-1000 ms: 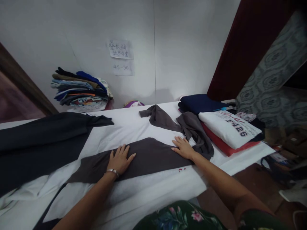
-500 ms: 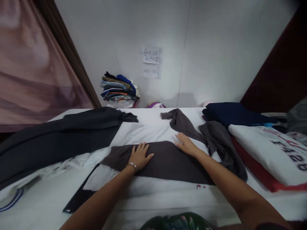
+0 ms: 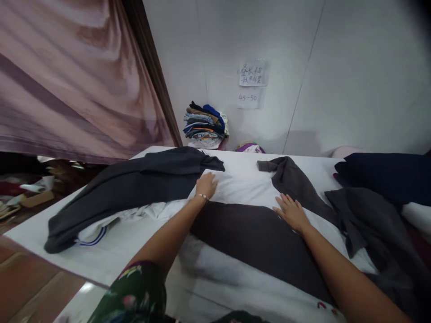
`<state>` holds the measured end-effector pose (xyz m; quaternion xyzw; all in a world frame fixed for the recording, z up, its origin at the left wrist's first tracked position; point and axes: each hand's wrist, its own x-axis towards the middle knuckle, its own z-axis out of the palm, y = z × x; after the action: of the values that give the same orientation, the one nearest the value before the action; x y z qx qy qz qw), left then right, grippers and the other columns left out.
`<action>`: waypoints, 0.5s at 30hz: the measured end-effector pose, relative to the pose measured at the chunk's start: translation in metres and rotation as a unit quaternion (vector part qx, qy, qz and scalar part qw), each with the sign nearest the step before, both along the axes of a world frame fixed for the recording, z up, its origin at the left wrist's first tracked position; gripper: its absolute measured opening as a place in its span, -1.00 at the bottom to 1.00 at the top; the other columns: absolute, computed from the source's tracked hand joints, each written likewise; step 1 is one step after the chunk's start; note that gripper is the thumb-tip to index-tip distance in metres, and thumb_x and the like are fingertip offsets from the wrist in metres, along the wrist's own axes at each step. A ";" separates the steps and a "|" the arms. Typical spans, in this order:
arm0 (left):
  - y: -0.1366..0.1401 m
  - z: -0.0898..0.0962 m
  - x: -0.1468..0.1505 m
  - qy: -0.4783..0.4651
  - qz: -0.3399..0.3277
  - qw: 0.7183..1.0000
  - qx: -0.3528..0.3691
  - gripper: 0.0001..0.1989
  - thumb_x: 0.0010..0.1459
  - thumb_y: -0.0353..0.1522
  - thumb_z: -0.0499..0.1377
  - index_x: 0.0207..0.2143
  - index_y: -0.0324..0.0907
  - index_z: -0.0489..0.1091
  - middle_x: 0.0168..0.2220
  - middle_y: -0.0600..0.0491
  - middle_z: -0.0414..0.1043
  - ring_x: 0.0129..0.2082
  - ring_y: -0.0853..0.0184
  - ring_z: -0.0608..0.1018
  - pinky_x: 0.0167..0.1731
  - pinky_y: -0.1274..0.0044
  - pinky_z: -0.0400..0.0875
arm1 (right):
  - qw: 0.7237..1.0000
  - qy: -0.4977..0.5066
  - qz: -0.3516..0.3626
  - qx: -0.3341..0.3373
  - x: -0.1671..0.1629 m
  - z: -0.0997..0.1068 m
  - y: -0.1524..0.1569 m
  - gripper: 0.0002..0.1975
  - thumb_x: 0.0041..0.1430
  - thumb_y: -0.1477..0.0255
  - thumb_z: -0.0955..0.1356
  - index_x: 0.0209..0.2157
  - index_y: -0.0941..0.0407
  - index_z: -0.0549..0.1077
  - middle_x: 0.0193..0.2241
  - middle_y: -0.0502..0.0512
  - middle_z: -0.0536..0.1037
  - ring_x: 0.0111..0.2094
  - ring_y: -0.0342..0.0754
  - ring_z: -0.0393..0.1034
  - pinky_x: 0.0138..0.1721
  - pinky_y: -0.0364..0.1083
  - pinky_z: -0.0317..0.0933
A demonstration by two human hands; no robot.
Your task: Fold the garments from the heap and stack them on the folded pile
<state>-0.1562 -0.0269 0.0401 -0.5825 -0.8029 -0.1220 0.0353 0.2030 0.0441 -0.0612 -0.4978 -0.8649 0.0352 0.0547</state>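
A long-sleeved top with a white panel (image 3: 242, 186) and a dark grey band (image 3: 249, 233) lies spread before me. At the panel's upper left corner, my left hand (image 3: 206, 185) has its fingers bent in on the cloth. My right hand (image 3: 291, 212) lies flat on the panel's right side, fingers apart. Beyond it a grey sleeve (image 3: 299, 184) stretches out over the table. A long dark cloth piece (image 3: 134, 184) lies to the left, with white cloth and blue stripes along its lower edge; whether it joins the top I cannot tell.
The white table (image 3: 134, 242) ends at the left above a brown floor. A stack of folded clothes (image 3: 205, 125) stands at the back wall below paper signs (image 3: 252, 85). Navy folded cloth (image 3: 387, 175) lies at the right. A pink curtain (image 3: 84, 80) hangs at the left.
My left hand has moved from the grey band to the white panel's upper left corner, and its fingers have bent in. My view has turned left.
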 end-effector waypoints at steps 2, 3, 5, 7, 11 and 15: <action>0.022 0.009 -0.020 0.049 0.007 0.999 -0.013 -0.56 0.26 -0.26 -0.03 0.16 -0.13 0.25 0.28 -0.04 0.13 0.24 0.18 0.17 0.13 0.31 0.12 | 1.000 0.000 0.000 0.004 0.000 0.000 0.000 -0.37 0.27 0.05 0.05 0.24 0.07 0.17 0.31 0.18 0.05 0.32 0.16 -0.15 0.22 0.23 -0.16; 0.032 0.011 -0.027 0.064 -0.002 0.998 -0.027 -0.55 0.26 -0.27 -0.02 0.18 -0.11 0.23 0.28 -0.02 0.11 0.25 0.19 0.14 0.14 0.31 0.09 | 1.000 0.001 0.000 0.005 0.000 0.000 0.000 -0.37 0.27 0.05 0.05 0.24 0.06 0.17 0.31 0.18 0.06 0.32 0.16 -0.15 0.22 0.23 -0.16; 0.049 0.011 -0.035 0.077 -0.028 0.995 -0.063 -0.53 0.22 -0.25 0.03 0.18 -0.07 0.22 0.25 -0.01 0.18 0.25 0.20 0.15 0.15 0.31 0.04 | 1.000 0.007 0.001 0.004 -0.001 0.001 0.000 -0.37 0.27 0.04 0.05 0.24 0.06 0.18 0.31 0.18 0.06 0.32 0.16 -0.16 0.23 0.24 -0.17; 0.063 0.012 -0.037 0.074 -0.044 0.992 -0.096 -0.53 0.15 -0.23 0.12 0.12 -0.05 0.30 0.16 -0.03 0.32 0.18 0.16 0.26 0.14 0.32 0.06 | 1.000 0.012 0.002 0.001 0.000 0.002 -0.001 -0.37 0.27 0.04 0.05 0.24 0.05 0.17 0.31 0.17 0.06 0.32 0.16 -0.16 0.23 0.23 -0.19; 0.083 0.021 -0.046 0.067 -0.027 0.987 -0.142 -0.64 0.08 -0.18 0.16 -0.10 -0.11 0.47 -0.02 -0.09 0.48 0.00 0.12 0.45 -0.02 0.39 0.23 | 1.000 0.010 0.000 -0.002 0.000 0.005 -0.001 -0.36 0.27 0.02 0.03 0.24 0.04 0.17 0.31 0.16 0.05 0.32 0.14 -0.16 0.23 0.22 -0.18; 0.092 0.026 -0.061 0.070 0.042 0.987 -0.142 -0.65 0.12 -0.19 0.10 -0.14 -0.19 0.49 -0.06 -0.19 0.49 -0.06 0.06 0.49 -0.08 0.35 0.27 | 1.000 0.010 0.007 -0.010 -0.001 0.007 -0.001 -0.36 0.27 0.01 0.04 0.25 0.04 0.16 0.32 0.14 0.02 0.32 0.12 -0.16 0.23 0.20 -0.17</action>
<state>-0.2173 0.0652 0.0665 -0.5548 -0.8311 0.0360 0.0138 0.2024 0.0436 -0.0538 -0.4919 -0.8673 0.0491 0.0586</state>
